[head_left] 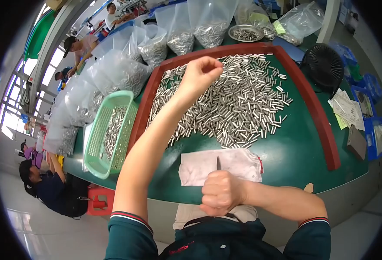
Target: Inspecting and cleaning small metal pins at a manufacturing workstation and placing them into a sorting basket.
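A wide heap of short silvery metal pins [238,99] lies spread on the green tabletop. Over its far part hangs my left hand [203,74], fingers curled and thumb brought in to them; anything pinched there is too small to make out. My right hand [220,193] is closed in a fist at the table's near edge. Just in front of it lies a folded pale pink cloth [241,162]. A narrow dark pointed shape shows above the fist against the cloth; whether the fist holds it, I cannot tell.
A dark red raised border [310,104] frames the heap. At left stands a green basket [132,113] with more pins. Clear bags of pins [210,32] line the back and left, beside a round metal dish [246,27]. A black fan [323,67] stands right. Other people sit at left.
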### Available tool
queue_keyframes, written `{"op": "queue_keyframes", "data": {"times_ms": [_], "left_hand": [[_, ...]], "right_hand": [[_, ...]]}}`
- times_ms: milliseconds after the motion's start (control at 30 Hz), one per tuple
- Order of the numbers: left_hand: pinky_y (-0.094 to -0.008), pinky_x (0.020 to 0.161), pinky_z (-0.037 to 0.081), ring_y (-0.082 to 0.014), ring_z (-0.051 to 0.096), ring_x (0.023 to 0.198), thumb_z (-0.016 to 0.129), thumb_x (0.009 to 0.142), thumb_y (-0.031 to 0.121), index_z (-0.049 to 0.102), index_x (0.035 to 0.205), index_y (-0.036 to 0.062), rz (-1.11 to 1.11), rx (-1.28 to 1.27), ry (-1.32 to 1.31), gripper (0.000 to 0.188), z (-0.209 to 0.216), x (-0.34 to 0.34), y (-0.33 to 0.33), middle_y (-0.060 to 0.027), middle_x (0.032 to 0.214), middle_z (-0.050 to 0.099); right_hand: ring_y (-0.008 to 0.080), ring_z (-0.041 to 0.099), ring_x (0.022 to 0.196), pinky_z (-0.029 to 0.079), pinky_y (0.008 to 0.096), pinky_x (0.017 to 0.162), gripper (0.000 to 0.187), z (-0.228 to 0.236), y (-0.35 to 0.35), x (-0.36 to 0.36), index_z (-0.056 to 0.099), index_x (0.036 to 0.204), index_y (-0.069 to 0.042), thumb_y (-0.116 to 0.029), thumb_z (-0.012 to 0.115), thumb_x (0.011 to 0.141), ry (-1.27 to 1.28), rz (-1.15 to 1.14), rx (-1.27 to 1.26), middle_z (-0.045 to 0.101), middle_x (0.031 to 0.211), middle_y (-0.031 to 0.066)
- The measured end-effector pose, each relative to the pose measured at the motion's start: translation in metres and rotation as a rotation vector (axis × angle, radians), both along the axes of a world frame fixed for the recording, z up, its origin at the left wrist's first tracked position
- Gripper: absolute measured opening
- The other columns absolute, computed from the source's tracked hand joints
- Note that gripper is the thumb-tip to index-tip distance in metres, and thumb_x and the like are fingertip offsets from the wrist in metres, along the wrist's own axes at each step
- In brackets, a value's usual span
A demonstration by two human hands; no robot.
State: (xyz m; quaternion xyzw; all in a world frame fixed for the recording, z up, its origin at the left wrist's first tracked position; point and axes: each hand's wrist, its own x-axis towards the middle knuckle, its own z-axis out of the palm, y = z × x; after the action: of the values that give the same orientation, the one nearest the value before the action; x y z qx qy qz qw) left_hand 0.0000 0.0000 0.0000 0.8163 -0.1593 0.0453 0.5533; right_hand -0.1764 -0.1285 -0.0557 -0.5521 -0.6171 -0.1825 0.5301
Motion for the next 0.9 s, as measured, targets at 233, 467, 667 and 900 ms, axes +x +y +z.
{"op": "queue_keyframes", "data": {"times_ms": [233,467,667,900], "left_hand": [[-0.0236,0.057,0.042,-0.0118,0.051,0.061,0.061,0.072,0.0,0.06,0.078,-0.0002,0.17,0.343,-0.16,0.006,-0.037,-0.128,0.047,-0.0048,0.069,0.055],[-0.0293,0.054,0.041,-0.019,0.051,0.062,0.068,0.065,0.003,0.061,0.075,0.0019,0.194,0.472,-0.322,0.012,-0.061,-0.145,0.032,-0.0064,0.068,0.051],[-0.0315,0.061,0.039,-0.0204,0.049,0.065,0.07,0.064,0.005,0.059,0.078,0.0036,0.215,0.501,-0.405,0.018,-0.065,-0.139,0.022,-0.0052,0.069,0.05],[-0.0297,0.064,0.038,-0.02,0.051,0.068,0.062,0.063,0.001,0.054,0.07,0.0023,0.132,0.378,-0.334,0.01,-0.055,-0.14,0.023,-0.0063,0.072,0.052]], "right_hand": [[0.0155,0.031,0.037,0.024,0.0285,0.036,0.026,0.014,-0.011,0.028,0.033,0.05,-0.002,-0.002,0.05,0.07,0.445,-0.132,0.372,0.032,0.045,0.0031],[0.0101,0.029,0.04,0.021,0.0267,0.038,0.032,0.014,-0.021,0.03,0.032,0.052,0.0,-0.008,0.042,0.081,0.703,-0.227,0.415,0.033,0.047,0.003],[0.012,0.029,0.039,0.022,0.0277,0.038,0.028,0.01,-0.019,0.031,0.033,0.052,0.001,-0.004,0.045,0.077,0.549,-0.215,0.338,0.033,0.047,0.0038],[0.0117,0.029,0.039,0.021,0.0274,0.038,0.028,0.009,-0.017,0.032,0.034,0.052,0.001,-0.003,0.044,0.077,0.609,-0.222,0.315,0.032,0.047,0.0035]]}}
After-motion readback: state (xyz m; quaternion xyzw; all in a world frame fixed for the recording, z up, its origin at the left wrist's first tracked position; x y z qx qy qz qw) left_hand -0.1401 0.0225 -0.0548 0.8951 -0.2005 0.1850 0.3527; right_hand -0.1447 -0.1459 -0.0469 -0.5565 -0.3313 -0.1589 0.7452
